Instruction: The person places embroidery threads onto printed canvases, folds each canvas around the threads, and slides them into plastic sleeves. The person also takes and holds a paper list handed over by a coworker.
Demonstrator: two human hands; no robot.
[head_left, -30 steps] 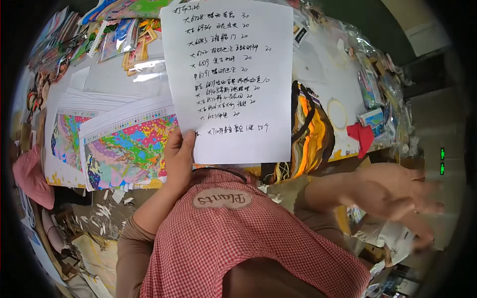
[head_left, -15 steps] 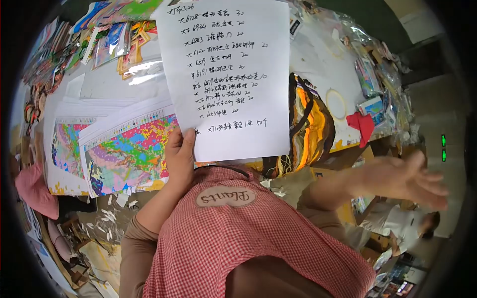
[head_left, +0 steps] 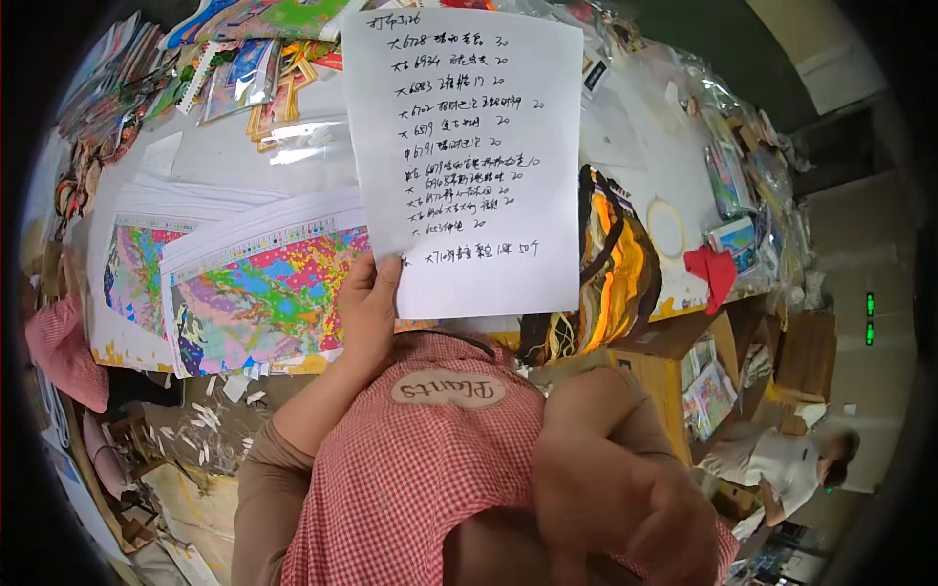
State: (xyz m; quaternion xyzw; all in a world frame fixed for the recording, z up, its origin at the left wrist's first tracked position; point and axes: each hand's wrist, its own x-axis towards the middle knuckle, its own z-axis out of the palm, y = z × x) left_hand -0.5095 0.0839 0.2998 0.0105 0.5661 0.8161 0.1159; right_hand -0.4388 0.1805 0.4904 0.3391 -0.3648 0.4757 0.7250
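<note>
My left hand (head_left: 370, 305) is closed on the lower left corner of a white sheet of paper (head_left: 479, 283) covered in handwritten lines, with the thumb on its front. The sheet is held upright above the table edge. My right hand (head_left: 625, 503) is raised close to the camera, in front of the checked apron (head_left: 391, 469). Motion blur hides how its fingers lie. To the left of my left hand lie colourful printed charts (head_left: 264, 293). A bundle of yellow, brown and black thread (head_left: 616, 273) rests at the table edge, right of the sheet.
The white table (head_left: 655, 137) holds plastic-packed pictures (head_left: 239, 83), a hoop (head_left: 665, 228) and a red cloth (head_left: 711, 276). Cardboard boxes (head_left: 653, 386) stand below its right side. Another person (head_left: 782, 464) is at the lower right. Paper scraps (head_left: 203, 425) litter the floor.
My right hand has swung from the far right, where its fingers were spread, inward and down towards my body. The sheet in my left hand has shifted slightly right in view.
</note>
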